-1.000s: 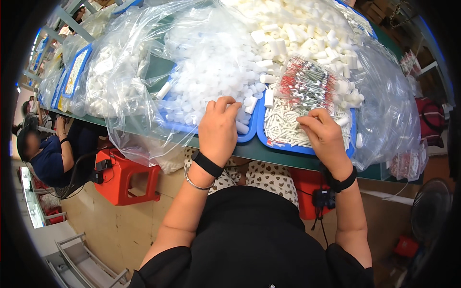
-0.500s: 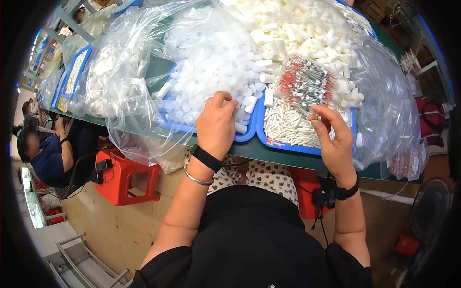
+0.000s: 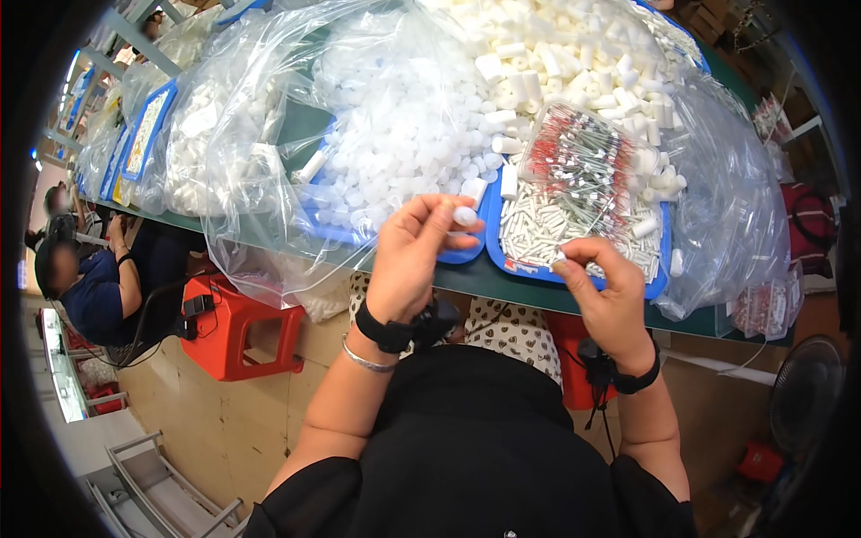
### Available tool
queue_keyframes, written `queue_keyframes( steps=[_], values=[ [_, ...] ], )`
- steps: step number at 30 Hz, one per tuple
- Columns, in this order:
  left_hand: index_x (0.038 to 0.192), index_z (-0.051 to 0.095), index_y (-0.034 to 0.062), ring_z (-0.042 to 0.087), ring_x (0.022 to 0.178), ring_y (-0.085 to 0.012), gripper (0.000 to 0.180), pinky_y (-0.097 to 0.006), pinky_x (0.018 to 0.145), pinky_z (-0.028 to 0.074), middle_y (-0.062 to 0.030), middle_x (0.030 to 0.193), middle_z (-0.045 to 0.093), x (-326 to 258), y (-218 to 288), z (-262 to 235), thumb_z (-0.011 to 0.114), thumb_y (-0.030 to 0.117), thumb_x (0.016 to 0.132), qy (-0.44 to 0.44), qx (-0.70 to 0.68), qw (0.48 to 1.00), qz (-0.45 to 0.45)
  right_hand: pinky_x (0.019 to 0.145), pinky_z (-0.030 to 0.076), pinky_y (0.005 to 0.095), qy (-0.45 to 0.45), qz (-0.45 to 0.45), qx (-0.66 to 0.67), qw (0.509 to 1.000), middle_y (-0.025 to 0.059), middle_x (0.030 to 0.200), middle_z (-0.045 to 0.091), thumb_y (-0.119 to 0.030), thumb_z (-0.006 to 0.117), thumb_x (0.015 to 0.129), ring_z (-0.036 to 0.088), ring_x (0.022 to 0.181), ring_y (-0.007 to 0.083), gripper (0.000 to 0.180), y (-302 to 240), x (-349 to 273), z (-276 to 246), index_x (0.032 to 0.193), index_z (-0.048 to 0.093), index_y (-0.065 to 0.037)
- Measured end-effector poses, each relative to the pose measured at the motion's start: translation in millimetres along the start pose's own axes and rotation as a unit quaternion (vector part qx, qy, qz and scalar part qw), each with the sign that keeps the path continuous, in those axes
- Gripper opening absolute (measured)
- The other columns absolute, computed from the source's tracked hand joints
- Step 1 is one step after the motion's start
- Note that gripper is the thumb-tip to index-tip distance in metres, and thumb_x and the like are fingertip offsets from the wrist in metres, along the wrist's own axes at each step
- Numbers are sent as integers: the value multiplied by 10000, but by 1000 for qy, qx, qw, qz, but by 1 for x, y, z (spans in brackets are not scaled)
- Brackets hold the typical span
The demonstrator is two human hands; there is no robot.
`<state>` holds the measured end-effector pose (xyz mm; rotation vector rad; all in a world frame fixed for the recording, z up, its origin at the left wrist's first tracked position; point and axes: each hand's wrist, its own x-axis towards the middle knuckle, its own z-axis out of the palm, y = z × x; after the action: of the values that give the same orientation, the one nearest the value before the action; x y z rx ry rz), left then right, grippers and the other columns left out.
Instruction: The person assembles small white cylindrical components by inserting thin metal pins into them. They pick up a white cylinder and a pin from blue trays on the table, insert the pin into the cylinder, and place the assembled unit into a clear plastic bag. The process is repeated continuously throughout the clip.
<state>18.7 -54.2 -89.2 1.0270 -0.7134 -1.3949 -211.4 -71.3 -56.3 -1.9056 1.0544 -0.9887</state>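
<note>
My left hand [image 3: 408,260] pinches a round, translucent white cap [image 3: 465,216] between thumb and fingers, over the front of a blue tray. That tray is heaped with similar translucent caps [image 3: 399,143]. Opposite it, my right hand [image 3: 612,300] is closed in a pinch on a small white piece [image 3: 561,256], just in front of the right blue tray [image 3: 660,283]. Many thin white rods [image 3: 534,231] fill this tray. On them rests a clear plastic box of metal pins [image 3: 583,157], some with red parts.
Cream-white foam-like cylinders [image 3: 574,63] are piled behind the trays. Clear plastic bags [image 3: 726,206] drape both sides of the green table [image 3: 502,289]. At left, a person [image 3: 85,291] sits near a red stool [image 3: 238,332]. A fan [image 3: 805,394] stands at right.
My left hand has lifted off the pile, turned, and come nearer me with a cap. My right hand has moved left and down, from the pin box to the tray's front edge.
</note>
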Motion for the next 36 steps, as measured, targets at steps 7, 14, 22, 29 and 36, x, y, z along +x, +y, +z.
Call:
queue_keyframes(
  steps=[7, 14, 22, 29, 36],
  values=[
    [1028, 577, -3, 631, 864, -123, 218, -243, 751, 539, -92, 1008, 642, -19, -34, 25, 507, 200, 989, -66, -236, 959, -139, 641, 490, 234, -76, 97, 159, 980, 63, 835, 651, -76, 595, 927, 617, 703, 100, 129, -1, -8, 33, 1013, 568, 16],
    [1078, 544, 19, 582, 651, -74, 183, -200, 567, 484, -40, 894, 613, -26, -44, 38, 483, 174, 1000, -10, -72, 997, -33, 639, 475, 222, -114, 92, 144, 979, 53, 798, 648, -78, 591, 931, 596, 711, 78, 128, -3, -12, 33, 1001, 562, 25],
    [1253, 514, 6, 593, 751, -58, 305, -193, 612, 491, -24, 932, 612, -36, -28, 41, 485, 171, 998, -75, 11, 994, -78, 680, 479, 216, -76, 137, 198, 968, 53, 803, 644, -89, 568, 948, 591, 744, 65, 123, 5, -14, 30, 990, 559, 26],
    [1264, 515, -7, 576, 838, -78, 363, -226, 786, 495, -29, 964, 604, -24, -43, 25, 487, 243, 1002, -112, -233, 954, -151, 598, 470, 227, -42, 116, 69, 990, 55, 731, 647, -92, 646, 894, 598, 657, 83, 119, -1, -17, 22, 872, 598, 14],
    [1132, 543, 38, 499, 810, -98, 312, -247, 725, 445, -3, 919, 555, -22, -47, 26, 491, 314, 995, -130, -398, 886, -200, 501, 403, 234, -11, -5, -95, 995, 48, 652, 600, -71, 680, 858, 530, 541, 90, 113, 9, -23, 18, 840, 608, 13]
  ],
)
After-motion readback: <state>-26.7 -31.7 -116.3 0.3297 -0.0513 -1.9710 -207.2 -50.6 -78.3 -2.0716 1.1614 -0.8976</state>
